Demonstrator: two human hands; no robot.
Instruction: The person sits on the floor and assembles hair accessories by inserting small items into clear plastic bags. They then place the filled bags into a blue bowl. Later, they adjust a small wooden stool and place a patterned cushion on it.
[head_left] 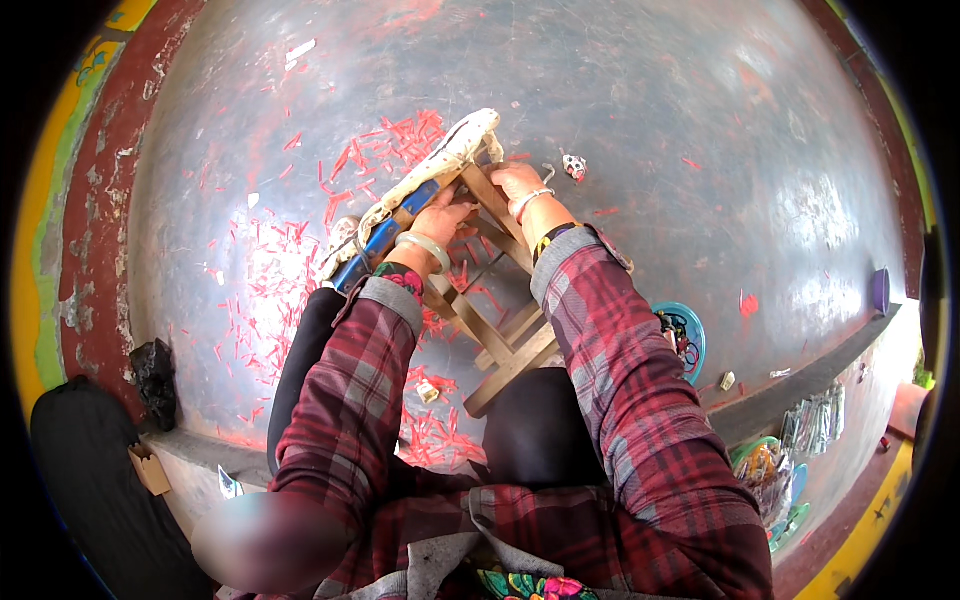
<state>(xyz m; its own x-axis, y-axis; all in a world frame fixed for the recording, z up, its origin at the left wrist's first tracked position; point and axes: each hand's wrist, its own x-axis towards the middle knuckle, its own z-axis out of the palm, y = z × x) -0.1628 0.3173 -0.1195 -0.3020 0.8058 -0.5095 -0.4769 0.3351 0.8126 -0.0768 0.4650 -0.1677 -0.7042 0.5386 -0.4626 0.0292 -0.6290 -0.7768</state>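
A small wooden stool [500, 340] lies tipped in front of me, its legs and crossbars pointing toward my knees. Its seat has a padded cream cover [440, 160], tied down with cord, and a blue edge [381, 238]. My left hand [440, 222], wearing a pale bangle, is closed at the underside of the seat. Farther right, my right hand [518, 184] has its fingers curled at the top of a stool leg, close to the end of the cover. The fingertips of both hands are partly hidden.
Red scraps [270, 270] are strewn over the grey floor around the stool. A blue basin [684, 340] with small items stands right of my right forearm. Plastic-wrapped goods [775, 480] lie beyond the ledge at lower right. A black bag [153, 375] sits at the left wall.
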